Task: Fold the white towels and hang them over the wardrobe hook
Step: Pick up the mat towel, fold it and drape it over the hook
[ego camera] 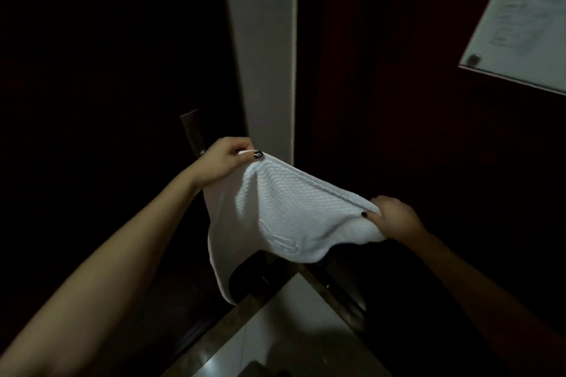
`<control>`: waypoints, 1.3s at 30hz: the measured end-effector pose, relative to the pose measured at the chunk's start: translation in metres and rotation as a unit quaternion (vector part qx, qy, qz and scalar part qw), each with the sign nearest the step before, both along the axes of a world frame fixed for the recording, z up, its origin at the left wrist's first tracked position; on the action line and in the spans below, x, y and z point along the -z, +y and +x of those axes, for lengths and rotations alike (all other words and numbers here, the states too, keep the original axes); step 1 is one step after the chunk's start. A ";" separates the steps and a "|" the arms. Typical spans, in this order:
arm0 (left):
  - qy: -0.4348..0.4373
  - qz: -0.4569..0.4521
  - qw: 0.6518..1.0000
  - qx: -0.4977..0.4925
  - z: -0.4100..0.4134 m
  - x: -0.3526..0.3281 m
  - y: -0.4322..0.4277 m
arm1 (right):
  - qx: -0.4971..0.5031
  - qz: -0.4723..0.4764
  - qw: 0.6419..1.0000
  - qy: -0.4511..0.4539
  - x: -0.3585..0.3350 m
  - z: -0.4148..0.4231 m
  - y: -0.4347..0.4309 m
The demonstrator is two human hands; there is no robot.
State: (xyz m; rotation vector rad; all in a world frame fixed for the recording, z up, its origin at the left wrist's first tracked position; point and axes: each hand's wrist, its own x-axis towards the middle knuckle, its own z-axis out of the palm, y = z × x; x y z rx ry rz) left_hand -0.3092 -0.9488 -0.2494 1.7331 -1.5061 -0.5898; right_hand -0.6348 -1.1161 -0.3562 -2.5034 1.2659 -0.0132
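Currently, left hand [225,159]: pinched on upper hem of white towel [275,214].
Right hand [393,214]: opposite corner is pinched.
Towel: held stretched between both hands, sagging below.

Wardrobe hook lost in darkness; notice sheet [520,12] text blurred, cut off by right edge.

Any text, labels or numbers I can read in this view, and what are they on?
None legible.
Framed notice on the dark door, upper right: lines of print, too blurred to read.
White towel, held between left hand and right hand: raised woven pattern near the lower edge, possibly lettering, unreadable.
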 end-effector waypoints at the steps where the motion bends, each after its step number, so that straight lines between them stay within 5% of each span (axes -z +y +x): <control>1: -0.004 -0.007 1.000 -0.030 0.003 -0.005 0.013 | -0.010 0.005 1.000 -0.018 -0.005 0.005 0.000; 7: -0.070 -0.065 0.967 -0.236 0.006 -0.015 0.098 | -0.075 0.107 0.967 -0.221 -0.036 0.057 0.020; 15: -0.085 -0.058 0.915 -0.390 -0.024 -0.012 0.221 | -0.215 0.143 0.915 -0.309 -0.072 0.133 0.133; 22: -0.025 -0.015 0.930 -0.367 -0.067 -0.018 0.316 | -0.422 0.329 0.795 -0.285 -0.096 0.190 0.273; 28: -0.075 0.005 0.914 -0.399 -0.101 -0.025 0.407 | -0.543 0.335 0.753 -0.161 -0.108 0.217 0.384; 39: -0.001 0.084 0.858 -0.507 -0.132 0.009 0.662 | -0.513 0.316 0.781 -0.167 -0.081 0.242 0.617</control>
